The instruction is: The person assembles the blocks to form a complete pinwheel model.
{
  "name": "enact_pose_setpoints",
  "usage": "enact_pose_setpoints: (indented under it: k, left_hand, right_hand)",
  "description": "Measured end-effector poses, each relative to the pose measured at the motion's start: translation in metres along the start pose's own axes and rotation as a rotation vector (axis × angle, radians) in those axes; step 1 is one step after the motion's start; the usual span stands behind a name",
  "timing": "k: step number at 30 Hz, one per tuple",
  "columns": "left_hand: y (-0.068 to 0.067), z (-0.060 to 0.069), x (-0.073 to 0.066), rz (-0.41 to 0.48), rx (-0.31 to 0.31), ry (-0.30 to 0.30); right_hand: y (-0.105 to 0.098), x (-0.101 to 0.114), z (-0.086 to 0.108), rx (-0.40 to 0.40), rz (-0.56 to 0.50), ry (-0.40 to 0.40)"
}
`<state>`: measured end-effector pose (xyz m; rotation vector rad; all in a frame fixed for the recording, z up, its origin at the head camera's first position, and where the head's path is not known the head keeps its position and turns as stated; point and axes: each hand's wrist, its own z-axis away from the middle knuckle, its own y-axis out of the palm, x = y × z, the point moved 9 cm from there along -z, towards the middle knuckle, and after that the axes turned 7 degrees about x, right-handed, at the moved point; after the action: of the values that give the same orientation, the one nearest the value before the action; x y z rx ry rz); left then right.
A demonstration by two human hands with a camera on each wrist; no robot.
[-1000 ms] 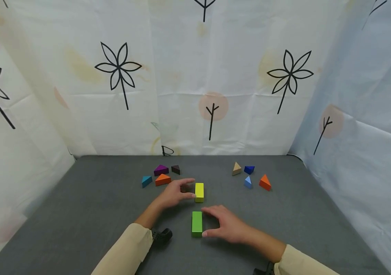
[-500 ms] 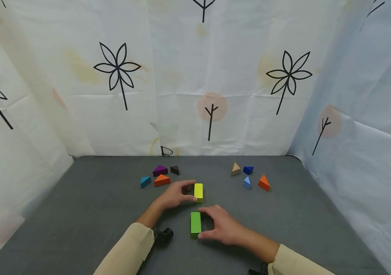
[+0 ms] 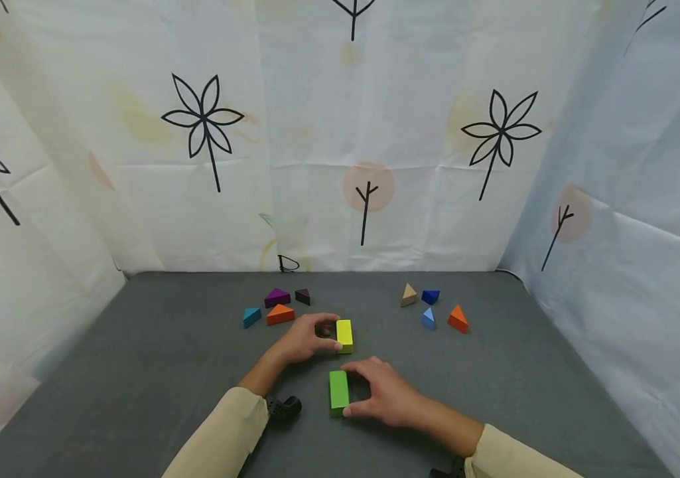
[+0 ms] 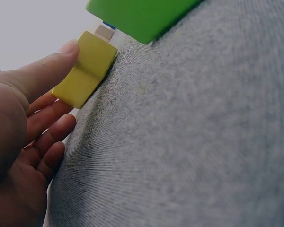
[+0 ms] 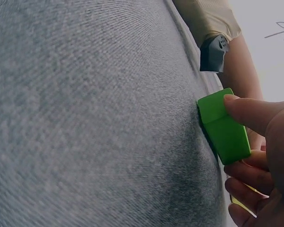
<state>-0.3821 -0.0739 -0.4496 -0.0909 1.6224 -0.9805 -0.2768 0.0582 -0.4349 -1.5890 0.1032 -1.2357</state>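
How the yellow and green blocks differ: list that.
Place: the yellow block is farther back, the green block nearer the front.
Hands: the left hand pinches the yellow block, the right hand the green block.
Size: the green block looks larger than the yellow block in the head view, perhaps from nearness.
Shared: both are oblong.

The left arm (image 3: pixel 223 425) reaches up from the bottom edge, left grip (image 3: pixel 304 340) pinching near centre; the right arm (image 3: pixel 453 426) angles leftward, right grip (image 3: pixel 393 395) pinching lower, right of centre.
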Motion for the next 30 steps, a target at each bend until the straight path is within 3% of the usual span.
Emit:
enact_pose_setpoints:
  k: [6, 19, 30]
  left_hand:
    - [0.000, 0.001, 0.000, 0.012, -0.007, -0.001]
    - [-0.004, 0.005, -0.003, 0.047, -0.034, 0.020]
    - [-0.002, 0.007, -0.005, 0.042, -0.032, 0.011]
  right_hand:
    - [-0.006, -0.006, -0.002, -0.009, -0.021, 0.055]
    - [-0.030, -0.010, -0.002, -0.087, 0.008, 0.051]
    - [-0.036, -0.015, -0.005, -0.100, 0.020, 0.052]
